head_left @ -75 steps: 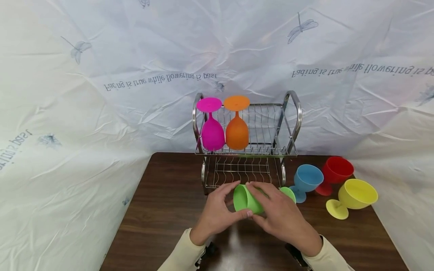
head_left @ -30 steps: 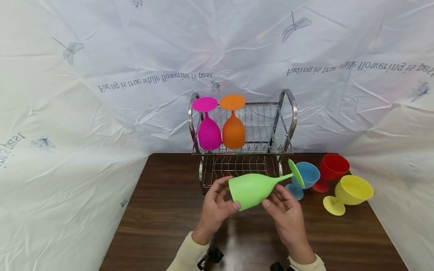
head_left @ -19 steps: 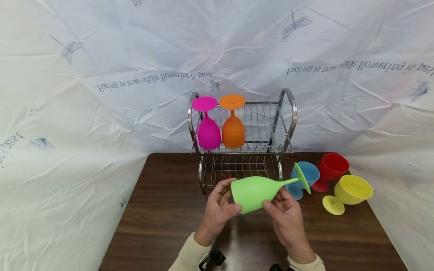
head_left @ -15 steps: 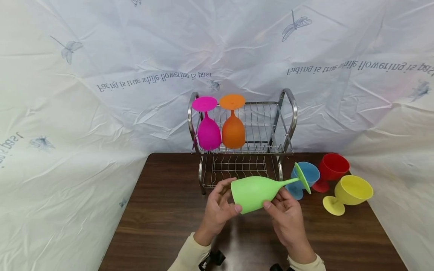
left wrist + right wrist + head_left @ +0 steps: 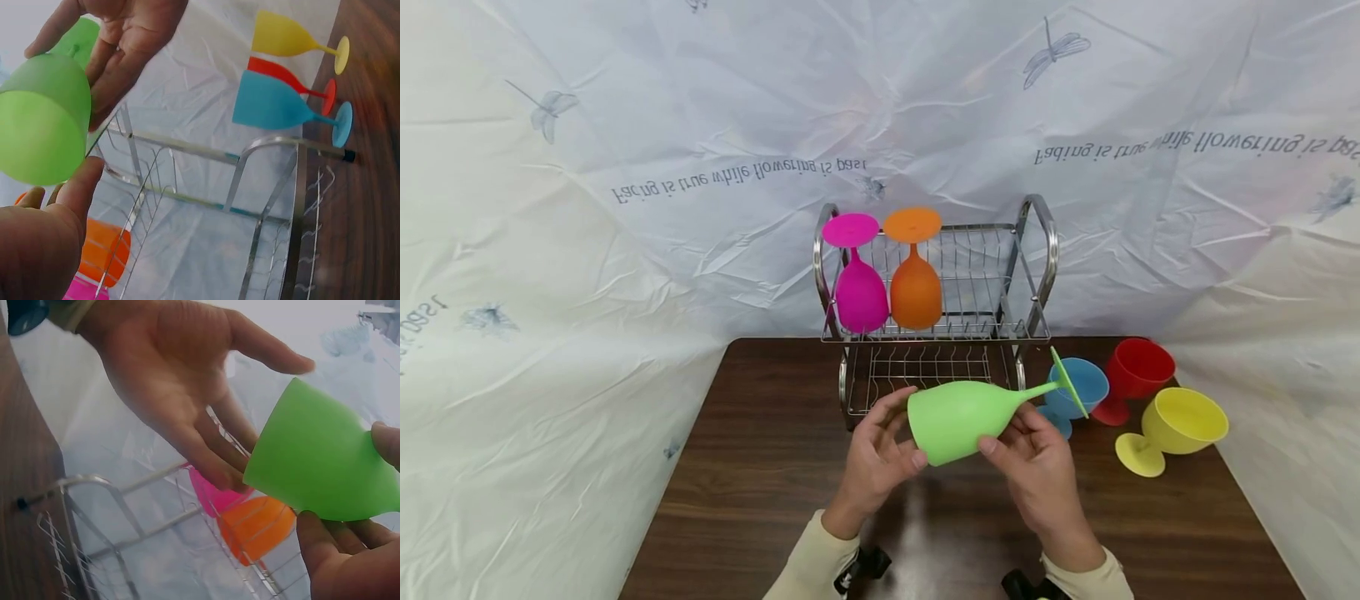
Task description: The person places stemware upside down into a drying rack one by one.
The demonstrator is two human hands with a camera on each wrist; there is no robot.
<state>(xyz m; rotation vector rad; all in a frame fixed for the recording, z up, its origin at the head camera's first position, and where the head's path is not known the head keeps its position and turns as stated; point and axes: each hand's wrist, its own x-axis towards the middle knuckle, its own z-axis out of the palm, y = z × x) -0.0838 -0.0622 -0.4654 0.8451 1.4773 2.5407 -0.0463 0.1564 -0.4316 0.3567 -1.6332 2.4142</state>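
A light green plastic goblet [image 5: 961, 422] lies sideways in the air, its mouth to the left and its foot to the right. My right hand [image 5: 1041, 479] holds the lower bowl near the stem, thumb in front and fingers behind. At the mouth, the thumb and fingers of my left hand [image 5: 872, 462] span the rim; the right wrist view shows this left hand [image 5: 178, 394] from the palm side. Behind the held goblet stands a metal dish rack [image 5: 1047, 250]. On its upper tier, a magenta goblet [image 5: 861, 296] and an orange goblet [image 5: 916, 293] stand upside down.
Upright on the table's right side are a blue goblet [image 5: 1078, 387], a red goblet [image 5: 1140, 368] and a yellow goblet [image 5: 1183, 421]. The green foot partly covers the blue one. White printed sheeting [image 5: 752, 100] hangs around the dark wooden table [image 5: 752, 500].
The green goblet has turned from mouth toward me to side-on, stem right, with my right hand now under its lower bowl. Over the last half second it has shifted slightly up and left.
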